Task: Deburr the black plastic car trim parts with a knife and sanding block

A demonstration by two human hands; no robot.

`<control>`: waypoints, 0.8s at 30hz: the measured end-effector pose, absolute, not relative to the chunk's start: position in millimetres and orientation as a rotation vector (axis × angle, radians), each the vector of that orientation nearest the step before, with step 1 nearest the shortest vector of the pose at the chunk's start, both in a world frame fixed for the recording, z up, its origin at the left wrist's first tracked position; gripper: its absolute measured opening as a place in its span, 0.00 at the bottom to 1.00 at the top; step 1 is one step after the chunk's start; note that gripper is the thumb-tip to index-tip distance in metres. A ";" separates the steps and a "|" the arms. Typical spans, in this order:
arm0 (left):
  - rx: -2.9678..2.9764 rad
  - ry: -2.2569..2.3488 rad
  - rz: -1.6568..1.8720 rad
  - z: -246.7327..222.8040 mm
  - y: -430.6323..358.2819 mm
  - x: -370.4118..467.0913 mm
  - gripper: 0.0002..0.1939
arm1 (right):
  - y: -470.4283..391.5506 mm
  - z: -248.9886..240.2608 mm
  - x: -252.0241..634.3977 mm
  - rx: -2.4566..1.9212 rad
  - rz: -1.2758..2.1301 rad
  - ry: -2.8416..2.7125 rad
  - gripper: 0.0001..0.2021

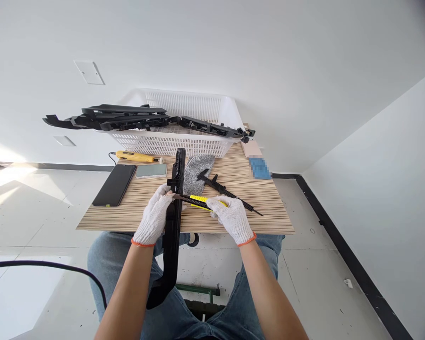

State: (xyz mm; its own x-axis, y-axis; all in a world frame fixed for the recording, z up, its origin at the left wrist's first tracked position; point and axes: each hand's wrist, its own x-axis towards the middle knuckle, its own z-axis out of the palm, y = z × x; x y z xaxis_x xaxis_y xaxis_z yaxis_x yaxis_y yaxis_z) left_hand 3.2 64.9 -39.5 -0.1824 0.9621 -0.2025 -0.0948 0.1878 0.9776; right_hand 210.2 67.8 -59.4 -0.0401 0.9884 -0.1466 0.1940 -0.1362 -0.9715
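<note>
My left hand (154, 213), in a white knit glove, grips a long black plastic trim piece (173, 226) by its side. The piece stands lengthwise over the table's front edge, its curved lower end above my lap. My gloved right hand (230, 215) is closed round a yellow utility knife (198, 200). The knife points left, and its blade lies across the trim piece close to my left fingertips; whether it touches the plastic I cannot tell. Behind the knife are a grey cloth (197, 172) and a black caliper (226, 190) on the table.
A white plastic basket (194, 144) holding several black trim pieces (127, 118) stands at the back, some jutting out left. On the table (127, 219) lie a black phone (115, 185), a grey-green block (151, 170) and a corded yellow power tool (136, 157). A black cable (56, 267) crosses at lower left.
</note>
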 end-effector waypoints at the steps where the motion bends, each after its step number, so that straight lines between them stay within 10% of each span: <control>1: 0.891 1.347 1.241 -40.2 65.5 2.9 0.21 | 67.9 -58.9 210.0 -1.437 1.264 -1.322 0.23; 24: 0.903 1.206 1.265 -49.9 69.0 -1.9 0.21 | 68.0 -57.0 210.4 -1.453 1.269 -1.325 0.20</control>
State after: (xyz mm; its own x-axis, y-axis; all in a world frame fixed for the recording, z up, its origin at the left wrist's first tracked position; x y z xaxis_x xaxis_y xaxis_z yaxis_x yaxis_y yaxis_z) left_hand -1.9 69.0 -49.9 -0.0943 0.9832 -0.1563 -0.2031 0.1347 0.9699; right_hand 210.4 68.0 -57.0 -0.0417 0.9855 -0.1644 0.2067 -0.1525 -0.9665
